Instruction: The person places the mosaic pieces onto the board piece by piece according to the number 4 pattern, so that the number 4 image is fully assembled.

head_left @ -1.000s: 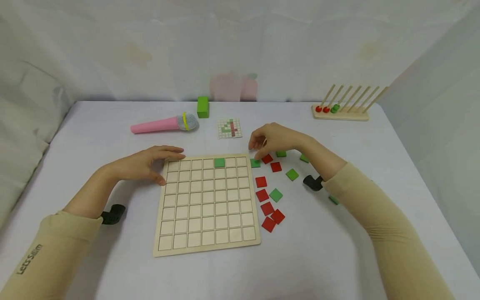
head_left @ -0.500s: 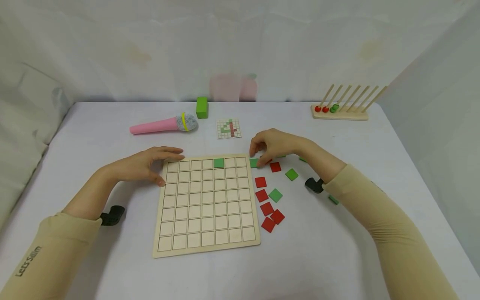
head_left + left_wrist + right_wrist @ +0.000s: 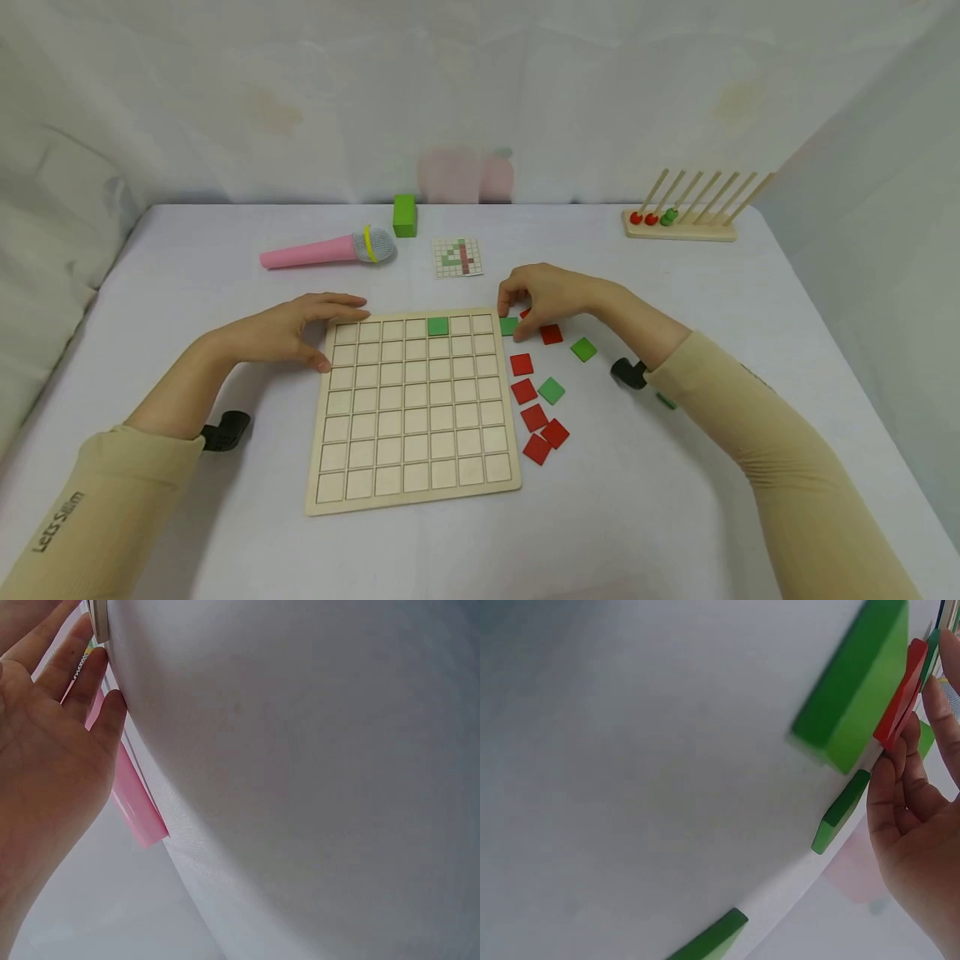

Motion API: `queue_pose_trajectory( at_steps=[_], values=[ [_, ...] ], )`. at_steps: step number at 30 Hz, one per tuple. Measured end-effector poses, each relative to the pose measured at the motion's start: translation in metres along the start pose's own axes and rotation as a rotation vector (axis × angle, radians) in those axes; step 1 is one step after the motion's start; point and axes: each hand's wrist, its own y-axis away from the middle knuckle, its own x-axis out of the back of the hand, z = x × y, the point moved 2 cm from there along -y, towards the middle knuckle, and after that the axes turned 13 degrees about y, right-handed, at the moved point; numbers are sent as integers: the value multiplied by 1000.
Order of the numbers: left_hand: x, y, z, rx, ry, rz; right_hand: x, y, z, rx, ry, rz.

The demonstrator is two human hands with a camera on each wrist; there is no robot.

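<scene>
A square wooden grid board [image 3: 405, 402] lies on the white table, with one green tile [image 3: 438, 326] in its top row. My left hand [image 3: 273, 329] rests at the board's upper left corner, fingers extended along the edge and thumb on the left side. Just off the upper right corner, my right hand [image 3: 553, 292] pinches another green tile [image 3: 508, 326] between thumb and index finger, low over the table. In the right wrist view a red tile [image 3: 901, 697] shows right beside those fingers. Several red tiles [image 3: 524, 391] and green tiles [image 3: 583, 349] lie right of the board.
Behind the board are a pink toy microphone [image 3: 315, 251], a green block [image 3: 405, 216] and a small pattern card [image 3: 457, 257] with green and red squares. A wooden peg rack [image 3: 681, 228] with red and green beads stands at the back right.
My right hand has come down slightly toward the table, and its thumb and index finger have closed on the green tile by the board's corner. The left hand stays in place.
</scene>
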Motion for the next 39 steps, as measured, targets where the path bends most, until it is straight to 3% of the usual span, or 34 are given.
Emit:
queue_pose_trajectory(
  at_steps=[21,39],
  values=[
    [-1,0,-2,0,-4,11,1,2,-2,47,59,42],
    [-1,0,-1,6,7,14,10,-2,-3,48,-15,122]
  ],
)
